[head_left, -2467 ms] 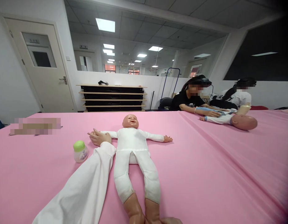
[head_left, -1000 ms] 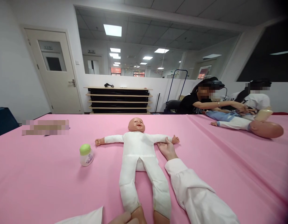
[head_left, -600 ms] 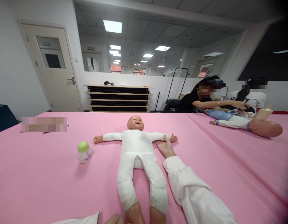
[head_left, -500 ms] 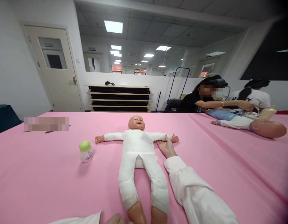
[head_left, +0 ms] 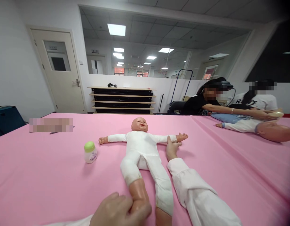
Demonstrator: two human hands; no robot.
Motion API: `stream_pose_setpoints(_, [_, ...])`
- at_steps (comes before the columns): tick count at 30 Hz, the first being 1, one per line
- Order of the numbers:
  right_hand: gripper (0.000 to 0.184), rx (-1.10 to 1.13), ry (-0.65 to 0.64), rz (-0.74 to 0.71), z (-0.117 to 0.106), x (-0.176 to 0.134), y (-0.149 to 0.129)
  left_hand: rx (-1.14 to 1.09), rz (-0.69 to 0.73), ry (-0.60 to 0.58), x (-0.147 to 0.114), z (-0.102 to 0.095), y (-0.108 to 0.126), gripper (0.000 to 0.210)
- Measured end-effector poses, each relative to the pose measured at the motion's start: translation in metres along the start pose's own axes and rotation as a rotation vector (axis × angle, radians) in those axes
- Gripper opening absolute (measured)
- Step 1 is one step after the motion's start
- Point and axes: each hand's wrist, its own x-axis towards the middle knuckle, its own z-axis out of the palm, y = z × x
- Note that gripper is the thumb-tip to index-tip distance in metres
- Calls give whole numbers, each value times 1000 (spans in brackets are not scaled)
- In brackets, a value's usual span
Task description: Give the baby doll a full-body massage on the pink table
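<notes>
A baby doll (head_left: 143, 147) in a white cloth suit lies face up with its arms spread and its feet towards me. My left hand (head_left: 116, 208) is closed round the foot of the leg on the left, whose knee is bent and raised a little. Part of that foot is hidden by my fingers. At the doll's arm on the right, my right hand (head_left: 173, 148) grips the sleeve end near the wrist, thumb on top. Left of the doll stands a small clear jar (head_left: 90, 156) with a green lid.
A pink cloth (head_left: 53, 185) covers the table. Blurred flat items (head_left: 50, 125) lie at its far left. On the right, a person in black (head_left: 194, 105) reaches over another doll (head_left: 271, 130). Beyond the table are stacked boards (head_left: 122, 99) and a blue-framed trolley (head_left: 182, 84).
My left hand has come up from the bottom edge with the doll's foot, bending its leg. My right hand has shifted slightly outward along the doll's arm, which is now a little higher.
</notes>
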Motion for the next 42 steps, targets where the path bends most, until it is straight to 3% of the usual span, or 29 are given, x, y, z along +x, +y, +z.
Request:
stream_pose_setpoints(3, [50, -67, -48, -239, 4, -3, -11, -96, -74, 6, 15, -4, -17, 15])
stream_pose_setpoints(7, [50, -186, -196, -369, 14, -16, -30, -257, -203, 44, 19, 0, -45, 23])
stream_pose_setpoints(13, [42, -435, -783, -671, 30, -40, -47, -589, -578, 11, 20, 25, -86, 27])
stream_pose_setpoints(15, [40, -493, -901, -728, 32, -41, -44, -746, -690, -24, 20, 38, -98, 27])
stream_pose_setpoints(20, [36, -488, -988, -719, 32, -39, -40, -939, -857, -50, 13, 70, -112, 24])
stream_pose_setpoints(25, [34, -490, -1034, -731, 32, -38, -42, -972, -850, -30, 7, 77, -109, 27])
stream_pose_setpoints(30, [34, -476, -968, -736, 28, -40, -36, -954, -861, 8, 3, 77, -105, 27])
stream_pose_setpoints(35, [37, -368, -583, -565, 18, -38, -20, -840, -782, 142, 2, 64, -98, 25])
stream_pose_setpoints(38, [43, -268, -320, -328, 12, -23, -9, -676, -576, 210, 0, 47, -88, 23])
stream_pose_setpoints(42, [46, 29, 4, 10, 2, 5, 6, -523, -125, 240, -6, 30, -60, 25])
